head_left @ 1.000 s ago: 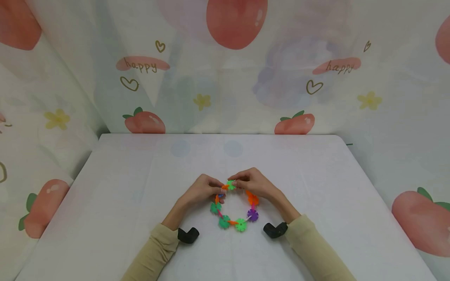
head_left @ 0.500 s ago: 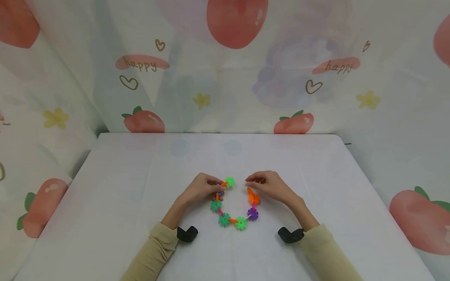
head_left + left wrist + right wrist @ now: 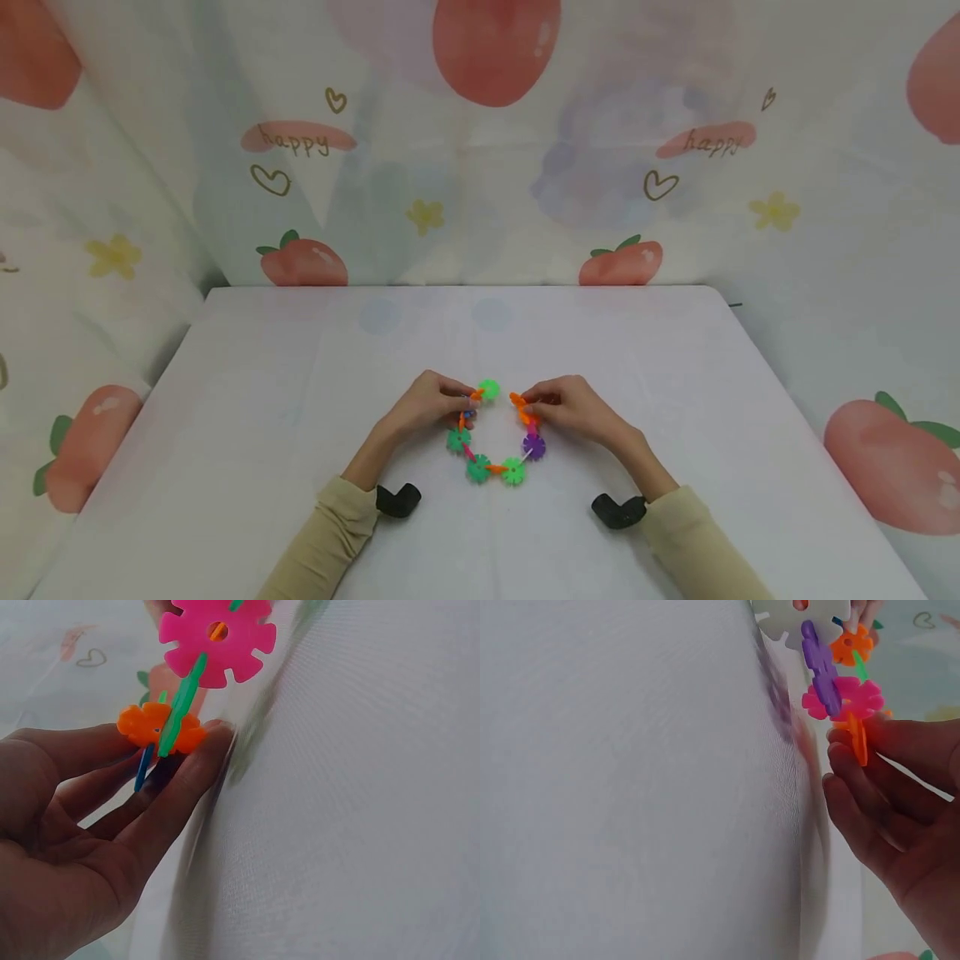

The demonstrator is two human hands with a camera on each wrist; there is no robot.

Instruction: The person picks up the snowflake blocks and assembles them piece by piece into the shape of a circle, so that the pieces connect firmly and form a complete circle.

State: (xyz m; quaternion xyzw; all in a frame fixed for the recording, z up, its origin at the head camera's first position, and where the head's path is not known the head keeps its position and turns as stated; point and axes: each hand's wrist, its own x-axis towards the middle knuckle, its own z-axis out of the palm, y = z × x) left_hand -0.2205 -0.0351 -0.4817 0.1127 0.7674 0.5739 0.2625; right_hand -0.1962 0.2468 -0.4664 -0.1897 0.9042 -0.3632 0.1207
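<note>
A chain of interlocking snowflake discs [image 3: 533, 447] in several colours curves into a ring with a gap at its far side. My left hand [image 3: 429, 407] pinches an orange disc [image 3: 142, 724] near the left end, between thumb and fingers. Beyond those fingertips, a light green disc [image 3: 489, 389] forms that end of the chain. Across the gap, my right hand [image 3: 577, 406] pinches an orange disc [image 3: 859, 742] at the right end. The two ends stand apart. Part of the blue disc [image 3: 469, 413] is hidden under my left fingers.
The chain is over a white-covered table [image 3: 300, 350]. Black wrist mounts [image 3: 399, 500] sit at both sleeve cuffs. A fruit-printed cloth [image 3: 465, 167] hangs behind the table and on both sides.
My right hand let go of the light green disc and drew back rightward. It now holds the orange end, which has shifted slightly left and away from me. My left hand stayed put.
</note>
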